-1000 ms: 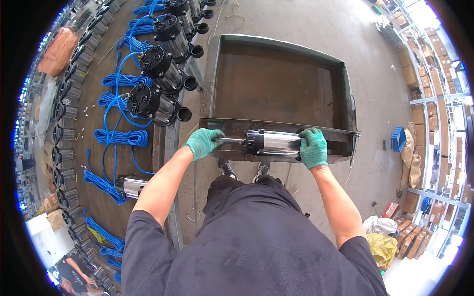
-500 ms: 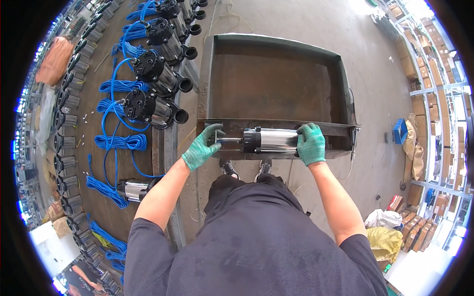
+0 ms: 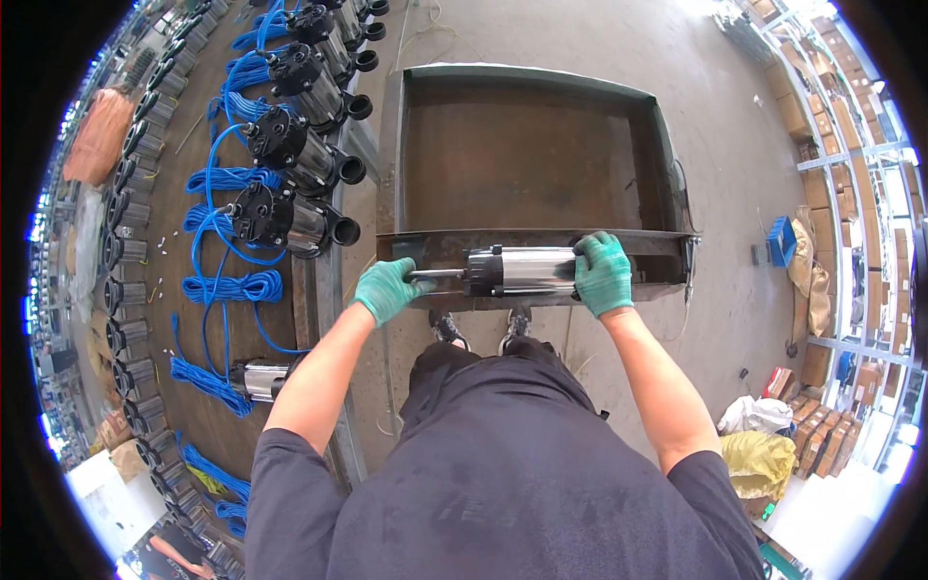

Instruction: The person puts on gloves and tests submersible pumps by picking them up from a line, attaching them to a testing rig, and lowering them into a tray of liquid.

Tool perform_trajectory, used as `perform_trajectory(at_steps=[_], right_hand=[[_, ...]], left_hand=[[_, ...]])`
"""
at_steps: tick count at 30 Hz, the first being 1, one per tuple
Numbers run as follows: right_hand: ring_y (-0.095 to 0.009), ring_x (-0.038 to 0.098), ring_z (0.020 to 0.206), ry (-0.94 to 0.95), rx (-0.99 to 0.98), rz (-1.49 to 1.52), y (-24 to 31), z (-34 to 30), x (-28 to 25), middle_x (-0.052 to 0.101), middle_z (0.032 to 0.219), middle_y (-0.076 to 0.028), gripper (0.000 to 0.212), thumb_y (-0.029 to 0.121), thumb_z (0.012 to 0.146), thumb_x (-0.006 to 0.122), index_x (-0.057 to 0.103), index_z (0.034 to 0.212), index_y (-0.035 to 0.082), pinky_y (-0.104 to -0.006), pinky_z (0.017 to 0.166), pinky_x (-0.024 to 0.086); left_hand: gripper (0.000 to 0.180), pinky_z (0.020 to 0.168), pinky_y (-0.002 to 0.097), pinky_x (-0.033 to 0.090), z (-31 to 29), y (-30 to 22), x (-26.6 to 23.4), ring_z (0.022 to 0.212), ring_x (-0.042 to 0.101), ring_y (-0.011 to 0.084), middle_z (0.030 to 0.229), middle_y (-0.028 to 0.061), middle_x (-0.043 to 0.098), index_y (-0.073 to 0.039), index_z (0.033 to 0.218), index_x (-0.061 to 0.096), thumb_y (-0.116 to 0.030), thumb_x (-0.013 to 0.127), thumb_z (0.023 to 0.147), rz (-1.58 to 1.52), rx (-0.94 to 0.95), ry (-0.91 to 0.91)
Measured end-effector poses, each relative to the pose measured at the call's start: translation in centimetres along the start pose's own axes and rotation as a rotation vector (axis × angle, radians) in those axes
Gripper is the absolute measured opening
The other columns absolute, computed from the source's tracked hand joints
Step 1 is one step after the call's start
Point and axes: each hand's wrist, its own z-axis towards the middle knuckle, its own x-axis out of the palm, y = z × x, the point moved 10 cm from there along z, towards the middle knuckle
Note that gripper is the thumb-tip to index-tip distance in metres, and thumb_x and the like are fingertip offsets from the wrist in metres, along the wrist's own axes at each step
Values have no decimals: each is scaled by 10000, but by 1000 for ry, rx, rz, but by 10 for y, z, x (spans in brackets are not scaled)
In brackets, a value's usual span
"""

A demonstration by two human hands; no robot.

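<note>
A silver cylindrical pump motor (image 3: 536, 271) with a black left end lies sideways over the narrow front compartment of a metal tank. From its left end a thin T-handle wrench (image 3: 443, 274) sticks out in line with it. My left hand (image 3: 384, 290), in a green glove, is closed round the wrench's outer end. The crossbar is mostly hidden by the fingers. My right hand (image 3: 604, 275), gloved in green too, grips the motor's right end from above, hiding part of it.
The rectangular tank (image 3: 527, 70) stands in front of me. On the bench at left are several black-and-silver pumps (image 3: 280, 217) with coiled blue cables (image 3: 232, 286); another motor (image 3: 263, 382) lies nearer. Shelves with cartons (image 3: 817, 198) and a blue bin (image 3: 781, 242) are at right.
My left hand has turned, its fingers now wrapped over the wrench handle where the crossbar showed upright before. My right hand stays on the motor. The whole view has shifted slightly.
</note>
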Motion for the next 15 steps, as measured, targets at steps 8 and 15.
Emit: perform_trajectory(at_steps=[8,15], right_hand=[[-409,611,925,-21,-14,-30,-5,-3,-4,624,905,-179,94,47,755,675,611,822,61,-529,824,514],[-375,631,935,31,-43,-86,-1,2,-3,652,926,-162,74,122,776,670,647,823,70,-483,861,522]], left_hand=[[296,660,213,465,-7,2,33,822,569,33,987,-8,657,-129,1188,590,-133,765,949,-1114,-146,292],[286,723,344,534,-1,-7,2,717,596,238,838,119,631,-74,1070,628,-6,804,855,-263,219,-327]])
